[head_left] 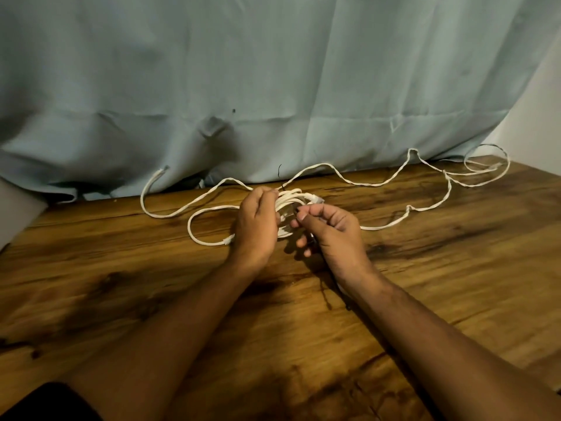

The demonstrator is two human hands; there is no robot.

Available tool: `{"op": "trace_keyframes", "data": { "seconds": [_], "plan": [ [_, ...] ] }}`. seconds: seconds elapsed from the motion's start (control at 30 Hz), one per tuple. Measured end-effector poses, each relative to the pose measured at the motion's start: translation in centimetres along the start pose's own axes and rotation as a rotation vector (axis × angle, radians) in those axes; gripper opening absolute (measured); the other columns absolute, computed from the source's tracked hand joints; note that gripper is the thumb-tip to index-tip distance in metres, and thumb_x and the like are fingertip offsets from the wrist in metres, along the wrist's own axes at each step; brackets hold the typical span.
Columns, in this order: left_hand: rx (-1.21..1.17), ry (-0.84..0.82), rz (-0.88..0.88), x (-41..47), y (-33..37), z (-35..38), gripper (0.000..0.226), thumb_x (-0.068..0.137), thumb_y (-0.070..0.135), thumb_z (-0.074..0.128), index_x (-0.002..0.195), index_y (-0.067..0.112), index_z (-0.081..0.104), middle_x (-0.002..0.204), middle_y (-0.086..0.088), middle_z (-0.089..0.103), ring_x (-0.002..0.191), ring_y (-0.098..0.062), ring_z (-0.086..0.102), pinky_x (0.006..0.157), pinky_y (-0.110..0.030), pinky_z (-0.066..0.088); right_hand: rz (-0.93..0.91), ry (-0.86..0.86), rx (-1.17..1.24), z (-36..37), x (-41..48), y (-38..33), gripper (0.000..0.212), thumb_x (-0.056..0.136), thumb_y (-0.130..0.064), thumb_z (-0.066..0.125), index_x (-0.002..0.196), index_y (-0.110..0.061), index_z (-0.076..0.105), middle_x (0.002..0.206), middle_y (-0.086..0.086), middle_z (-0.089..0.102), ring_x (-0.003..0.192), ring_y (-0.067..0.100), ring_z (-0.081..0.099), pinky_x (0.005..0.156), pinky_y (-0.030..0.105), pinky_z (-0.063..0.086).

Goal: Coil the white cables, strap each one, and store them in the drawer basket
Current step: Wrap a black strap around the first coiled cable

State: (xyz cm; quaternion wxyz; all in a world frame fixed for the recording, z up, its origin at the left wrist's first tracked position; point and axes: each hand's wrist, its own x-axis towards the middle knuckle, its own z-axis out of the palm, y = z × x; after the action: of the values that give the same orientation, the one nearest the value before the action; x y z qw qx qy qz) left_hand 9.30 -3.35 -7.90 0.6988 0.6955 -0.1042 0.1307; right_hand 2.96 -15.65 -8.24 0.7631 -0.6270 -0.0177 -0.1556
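Observation:
A coiled white cable sits between my hands over the middle of the wooden table. My left hand grips the coil from the left, and a thin black strap end sticks up above its fingers. My right hand pinches something small and dark at the coil's right side, thumb against forefinger. A second, loose white cable snakes across the back of the table from the far left to a small loop at the far right. A cable end with a ribbed collar lies left of my left hand.
A pale blue-grey cloth hangs behind the table and covers its back edge. A thin dark strand lies on the wood under my right forearm. No drawer or basket is in view.

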Motion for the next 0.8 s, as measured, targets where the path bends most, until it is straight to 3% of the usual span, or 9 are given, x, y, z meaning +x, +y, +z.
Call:
{"op": "trace_keyframes", "data": {
  "seconds": [0.13, 0.27, 0.43, 0.57, 0.67, 0.8],
  "plan": [
    [0.044, -0.051, 0.048, -0.8, 0.3, 0.2, 0.029, 0.088, 0.052, 0.046, 0.085, 0.029, 0.063, 0.073, 0.011, 0.060, 0.073, -0.014, 0.056, 0.074, -0.045, 0.050, -0.012, 0.019, 0.018, 0.2, -0.3, 0.1, 0.007, 0.098, -0.006, 0.067, 0.103, -0.003, 0.071, 0.089, 0.012, 0.076, 0.054, 0.014, 0.062, 0.044, 0.025, 0.049],
    [0.105, -0.126, 0.161, -1.3, 0.2, 0.3, 0.028, 0.094, 0.051, 0.043, 0.086, 0.031, 0.061, 0.073, 0.010, 0.059, 0.075, -0.014, 0.060, 0.080, -0.059, 0.055, -0.021, 0.022, 0.060, 0.4, -0.6, -0.2, 0.009, 0.096, -0.004, 0.068, 0.098, -0.003, 0.060, 0.085, 0.015, 0.076, 0.050, 0.015, 0.063, 0.042, 0.026, 0.048],
    [0.249, -0.113, 0.278, -1.1, 0.2, -0.3, 0.030, 0.104, 0.036, 0.044, 0.081, 0.021, 0.054, 0.065, 0.009, 0.048, 0.065, -0.014, 0.047, 0.067, -0.052, 0.048, 0.016, -0.034, 0.112, -0.2, -0.6, -0.9, 0.014, 0.095, -0.004, 0.069, 0.104, -0.006, 0.057, 0.079, 0.014, 0.073, 0.047, 0.014, 0.059, 0.040, 0.023, 0.046],
    [0.330, -0.065, 0.299, -0.3, -0.3, -1.3, 0.028, 0.105, 0.028, 0.046, 0.080, 0.018, 0.055, 0.065, 0.006, 0.048, 0.064, -0.016, 0.045, 0.066, -0.048, 0.043, 0.116, -0.195, 0.183, -1.2, -0.4, -1.8, 0.009, 0.096, -0.005, 0.063, 0.104, -0.005, 0.066, 0.089, 0.010, 0.075, 0.056, 0.012, 0.063, 0.044, 0.020, 0.052],
    [0.389, -0.049, 0.309, 0.0, -0.5, -1.9, 0.030, 0.104, 0.033, 0.043, 0.082, 0.017, 0.055, 0.066, 0.002, 0.052, 0.067, -0.025, 0.052, 0.066, -0.050, 0.044, 0.190, -0.271, 0.348, -1.9, -0.2, -2.6, 0.024, 0.089, -0.004, 0.059, 0.109, -0.004, 0.073, 0.104, 0.013, 0.077, 0.068, 0.014, 0.072, 0.051, 0.022, 0.057],
    [0.493, -0.031, 0.331, 0.3, -1.1, -2.3, 0.030, 0.100, 0.043, 0.039, 0.083, 0.022, 0.051, 0.065, 0.003, 0.052, 0.068, -0.029, 0.054, 0.064, -0.050, 0.047, 0.116, -0.256, 0.326, -2.5, -0.1, -3.2, 0.034, 0.087, -0.004, 0.059, 0.120, -0.002, 0.068, 0.105, 0.011, 0.077, 0.073, 0.014, 0.072, 0.057, 0.022, 0.058]
  ]
}}
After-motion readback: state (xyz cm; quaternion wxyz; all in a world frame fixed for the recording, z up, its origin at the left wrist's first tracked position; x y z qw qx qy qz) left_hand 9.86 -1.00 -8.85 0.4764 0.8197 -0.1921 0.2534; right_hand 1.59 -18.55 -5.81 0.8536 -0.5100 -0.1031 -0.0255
